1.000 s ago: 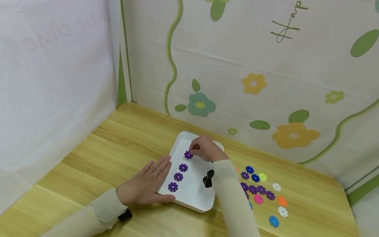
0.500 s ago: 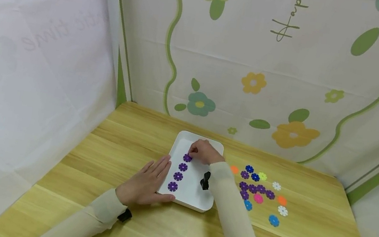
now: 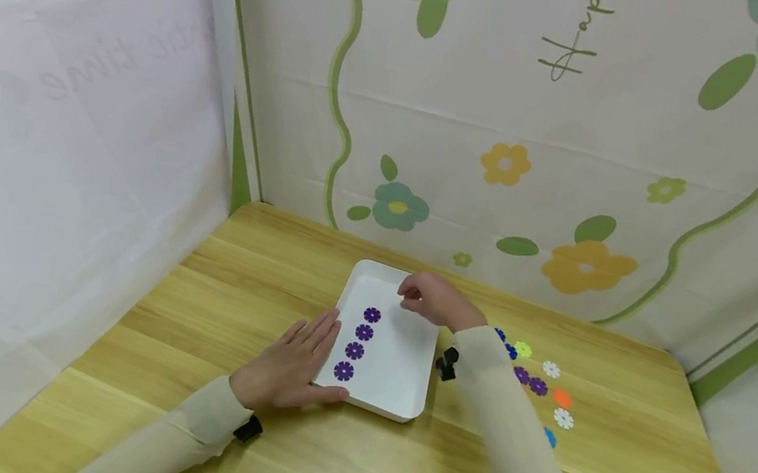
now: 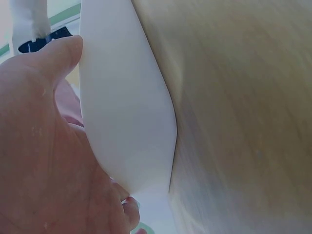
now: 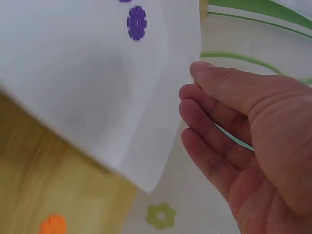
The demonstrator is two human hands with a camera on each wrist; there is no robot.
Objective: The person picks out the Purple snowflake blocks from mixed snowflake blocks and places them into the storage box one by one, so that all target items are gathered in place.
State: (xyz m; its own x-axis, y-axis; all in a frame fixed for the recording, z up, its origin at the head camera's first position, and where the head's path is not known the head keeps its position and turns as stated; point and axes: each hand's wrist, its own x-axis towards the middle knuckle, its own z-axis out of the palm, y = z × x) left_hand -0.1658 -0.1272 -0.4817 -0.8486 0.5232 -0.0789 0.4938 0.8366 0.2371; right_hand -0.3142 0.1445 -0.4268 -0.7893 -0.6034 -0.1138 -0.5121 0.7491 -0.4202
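A white rectangular tray (image 3: 394, 366) lies on the table, with several purple snowflake discs (image 3: 364, 333) in a line along its left side. My left hand (image 3: 289, 360) rests on the tray's near left corner, fingers extended along the edge and thumb on the front rim. In the left wrist view the hand lies against the tray's outer wall (image 4: 126, 107). Above the tray's far right part hovers my right hand (image 3: 440, 300). Its fingers are loosely bent, and the right wrist view shows nothing between thumb and fingertips. One purple disc (image 5: 137, 23) lies in the tray there.
Right of the tray, loose snowflake discs lie scattered on the wooden table (image 3: 653, 454), among them a purple one (image 3: 538, 386), an orange one (image 3: 562, 398) and a white one (image 3: 563, 419). My right forearm covers part of them. A flower-print cloth (image 3: 446, 113) hangs behind the table.
My right hand has let go of the farthest purple disc, which moved nearer to the others in the line, and has shifted right and up. The left hand stays put.
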